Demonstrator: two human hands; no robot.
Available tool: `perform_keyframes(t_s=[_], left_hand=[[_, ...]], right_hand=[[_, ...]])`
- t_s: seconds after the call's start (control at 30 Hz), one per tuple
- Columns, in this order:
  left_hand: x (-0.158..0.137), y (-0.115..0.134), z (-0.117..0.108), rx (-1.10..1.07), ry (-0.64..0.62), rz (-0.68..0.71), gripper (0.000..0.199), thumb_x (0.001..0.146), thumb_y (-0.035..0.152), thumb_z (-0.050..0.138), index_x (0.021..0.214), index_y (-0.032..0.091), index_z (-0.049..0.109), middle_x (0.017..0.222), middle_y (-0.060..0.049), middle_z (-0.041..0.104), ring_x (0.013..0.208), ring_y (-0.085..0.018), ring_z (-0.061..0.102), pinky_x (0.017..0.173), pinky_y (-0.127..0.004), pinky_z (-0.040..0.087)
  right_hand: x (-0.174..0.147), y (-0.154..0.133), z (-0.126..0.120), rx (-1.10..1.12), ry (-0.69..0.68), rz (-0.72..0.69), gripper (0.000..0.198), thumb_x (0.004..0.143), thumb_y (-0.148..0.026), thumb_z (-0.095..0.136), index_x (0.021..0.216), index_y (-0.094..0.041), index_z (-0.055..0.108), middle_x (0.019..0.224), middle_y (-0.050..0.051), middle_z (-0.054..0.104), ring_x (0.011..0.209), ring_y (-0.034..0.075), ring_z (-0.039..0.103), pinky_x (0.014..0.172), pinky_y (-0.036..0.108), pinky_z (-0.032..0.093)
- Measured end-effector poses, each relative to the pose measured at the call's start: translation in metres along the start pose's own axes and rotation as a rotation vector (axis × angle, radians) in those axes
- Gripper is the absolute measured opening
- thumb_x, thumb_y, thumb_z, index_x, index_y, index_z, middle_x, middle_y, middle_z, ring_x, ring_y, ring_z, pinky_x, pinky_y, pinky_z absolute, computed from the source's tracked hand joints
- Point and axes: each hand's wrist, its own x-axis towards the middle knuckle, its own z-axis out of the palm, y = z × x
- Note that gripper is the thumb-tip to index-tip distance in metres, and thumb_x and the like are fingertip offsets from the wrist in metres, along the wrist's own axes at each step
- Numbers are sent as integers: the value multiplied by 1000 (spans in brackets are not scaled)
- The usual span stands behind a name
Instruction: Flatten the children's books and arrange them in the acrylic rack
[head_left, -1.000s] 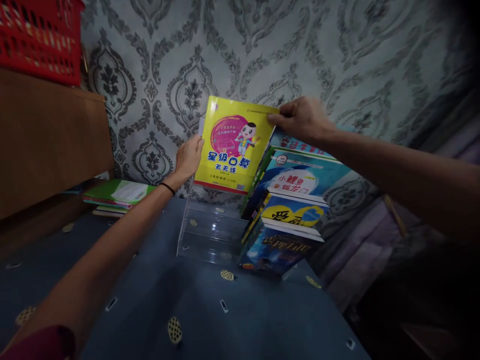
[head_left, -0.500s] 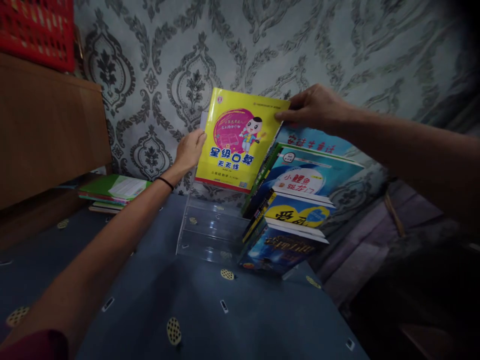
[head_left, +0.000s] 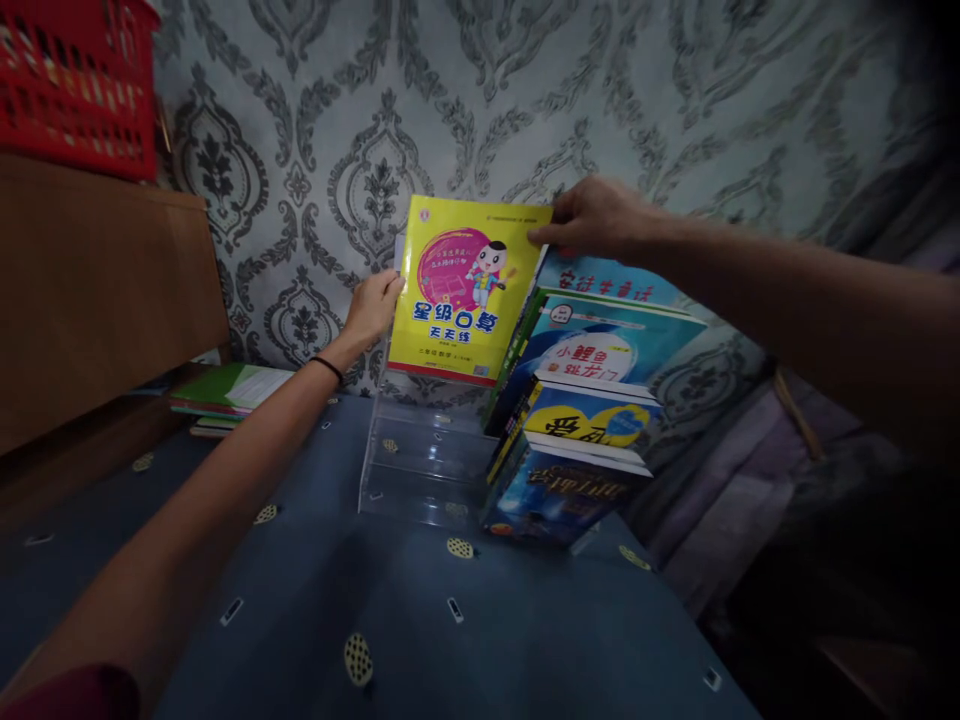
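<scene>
A yellow workbook (head_left: pixel 465 290) with a cartoon child on its cover stands upright at the back of a clear tiered book rack (head_left: pixel 412 468). My left hand (head_left: pixel 375 305) grips its left edge, the fingertips hidden behind it. At the upper right corner, my right hand (head_left: pixel 592 218) pinches the same workbook between thumb and fingers. Right beside it, several books fill the rack's right side: a light blue book (head_left: pixel 607 278), a teal book (head_left: pixel 630 335), a yellow and blue book (head_left: pixel 592 415) and a dark blue book (head_left: pixel 562 495) in front.
Green-covered books (head_left: pixel 217 390) lie stacked at the left on the blue patterned tablecloth (head_left: pixel 405 620). A wooden cabinet (head_left: pixel 105 300) with a red basket (head_left: pixel 75 90) on top stands further left. Patterned wallpaper (head_left: pixel 375 120) rises behind the rack. Dark fabric hangs at the right.
The workbook has straightened a little and sits slightly further left in view, with both hands still on it. The whole view has shifted slightly.
</scene>
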Motion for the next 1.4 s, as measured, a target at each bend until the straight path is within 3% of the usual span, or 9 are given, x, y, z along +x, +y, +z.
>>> perform_keyframes(t_s=[0.13,0.67,0.77,0.9,1.03,1.17,1.3,1.4], left_hand=[[0,3,-1,-2,-8,-31,32,95,29,45,64,22,39,57,2,48,56,-15,53,56,-25,37],[1,-8,3,6,-16,-26,31,93,29,47,64,23,38,58,2,46,58,-14,47,55,-25,37],[-7,-11,1,-19,-35,-20,25,90,30,52,68,22,41,63,2,48,64,-14,49,58,-24,40],[-30,-18,-3,-200,-66,-83,21,86,39,61,89,22,49,85,-1,61,80,-15,60,69,-24,48],[-46,-22,-11,-378,-262,-191,51,72,48,77,106,21,51,99,-5,69,94,-21,68,76,-30,54],[-50,-20,-15,-467,-481,-302,65,61,42,86,113,21,53,109,-9,74,99,-28,71,79,-37,58],[-54,-24,-9,-518,-567,-225,78,53,28,89,121,20,52,132,-14,67,123,-34,63,100,-45,53],[-61,-27,-4,-535,-580,-173,86,55,26,86,132,21,49,141,-14,61,134,-35,55,110,-48,47]], right_hand=[[4,5,3,-6,28,-26,22,91,-28,64,95,-10,76,76,10,72,71,20,62,63,31,44],[1,-1,2,-101,57,-54,35,86,-26,64,113,-8,77,99,11,76,82,18,62,59,26,36],[3,3,3,-87,58,-64,35,85,-27,66,112,-8,77,101,11,76,83,18,63,59,26,38],[5,8,4,-68,74,-92,33,86,-26,65,112,-9,77,104,11,77,86,19,63,60,26,38],[4,9,4,-53,89,-115,34,86,-26,64,112,-9,77,106,11,77,85,18,63,61,26,37],[3,10,4,-46,91,-115,34,86,-26,65,111,-8,77,105,12,77,82,17,62,60,27,36],[3,10,4,-49,91,-115,33,86,-28,65,110,-10,78,106,12,77,82,17,62,60,27,36],[2,9,3,-58,89,-114,34,86,-28,64,110,-9,78,107,14,77,82,19,62,60,28,35]])
